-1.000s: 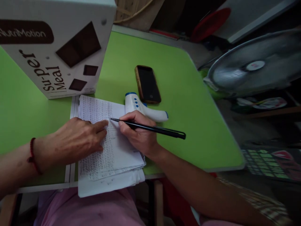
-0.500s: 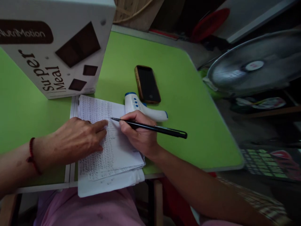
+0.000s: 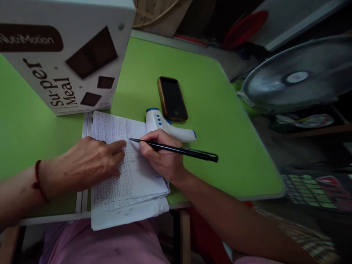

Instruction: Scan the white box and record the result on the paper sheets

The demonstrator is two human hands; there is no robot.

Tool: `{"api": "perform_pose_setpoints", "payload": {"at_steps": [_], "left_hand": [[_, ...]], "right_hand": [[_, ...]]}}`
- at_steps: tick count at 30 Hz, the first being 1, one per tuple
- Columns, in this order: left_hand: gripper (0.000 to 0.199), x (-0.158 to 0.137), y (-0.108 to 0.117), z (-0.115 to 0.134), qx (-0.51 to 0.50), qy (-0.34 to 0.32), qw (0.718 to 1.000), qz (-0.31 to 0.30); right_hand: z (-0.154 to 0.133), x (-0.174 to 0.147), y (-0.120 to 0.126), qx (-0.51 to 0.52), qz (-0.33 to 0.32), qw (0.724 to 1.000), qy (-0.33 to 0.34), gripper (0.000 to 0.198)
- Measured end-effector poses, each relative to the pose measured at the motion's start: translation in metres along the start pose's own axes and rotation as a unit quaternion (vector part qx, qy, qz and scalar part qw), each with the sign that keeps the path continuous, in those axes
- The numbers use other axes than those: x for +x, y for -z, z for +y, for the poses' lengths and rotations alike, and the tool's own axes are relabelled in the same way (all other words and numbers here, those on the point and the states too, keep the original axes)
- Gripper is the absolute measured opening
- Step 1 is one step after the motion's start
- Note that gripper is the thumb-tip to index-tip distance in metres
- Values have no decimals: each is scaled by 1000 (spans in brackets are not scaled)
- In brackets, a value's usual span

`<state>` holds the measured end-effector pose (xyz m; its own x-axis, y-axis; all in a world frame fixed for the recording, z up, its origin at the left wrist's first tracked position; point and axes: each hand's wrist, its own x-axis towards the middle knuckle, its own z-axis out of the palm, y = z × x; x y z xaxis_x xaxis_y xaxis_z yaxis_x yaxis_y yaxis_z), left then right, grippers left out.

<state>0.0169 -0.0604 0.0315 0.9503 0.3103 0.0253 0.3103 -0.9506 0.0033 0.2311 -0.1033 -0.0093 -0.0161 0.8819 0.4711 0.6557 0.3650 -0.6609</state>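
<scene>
My right hand (image 3: 166, 157) is closed round a black pen (image 3: 189, 151), its tip at the handwritten rows on a sheet of paper (image 3: 148, 176). The sheet lies on top of several others, and the lower ones stick out past the table's near edge. My left hand (image 3: 89, 159) rests on the left part of the paper, index finger stretched out close to the pen tip, the other fingers loosely bent. Just beyond my right hand lies a white and blue infrared thermometer (image 3: 183, 132), touching or very near the paper's upper right corner.
A smartphone (image 3: 173, 99) in a brown case lies behind the thermometer. At the far left, a white box (image 3: 88, 14) stands on the green table (image 3: 214, 110). Off the table's right side is a fan (image 3: 275, 69), with a red round object (image 3: 244, 29) farther back.
Almost nothing differs. The pen's rear end has shifted very slightly left; both hands and the papers stay in place.
</scene>
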Motion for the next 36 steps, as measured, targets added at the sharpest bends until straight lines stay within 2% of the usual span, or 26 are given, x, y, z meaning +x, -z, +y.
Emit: {"api": "perform_pose_setpoints", "payload": {"at_steps": [12, 26, 32, 36], "left_hand": [[25, 1, 0, 0, -10, 1, 1000, -2], [25, 1, 1, -1, -12, 0, 1000, -2], [23, 1, 2, -1, -17, 3, 1000, -10], [22, 2, 4, -1, -13, 3, 1000, -20]], "right_hand": [[0, -1, 1, -3, 15, 1000, 0, 9], [-1, 0, 1, -5, -2, 1000, -10, 10], [0, -2, 2, 2, 30, 999, -17, 9], [1, -2, 2, 4, 29, 1000, -12, 9]]}}
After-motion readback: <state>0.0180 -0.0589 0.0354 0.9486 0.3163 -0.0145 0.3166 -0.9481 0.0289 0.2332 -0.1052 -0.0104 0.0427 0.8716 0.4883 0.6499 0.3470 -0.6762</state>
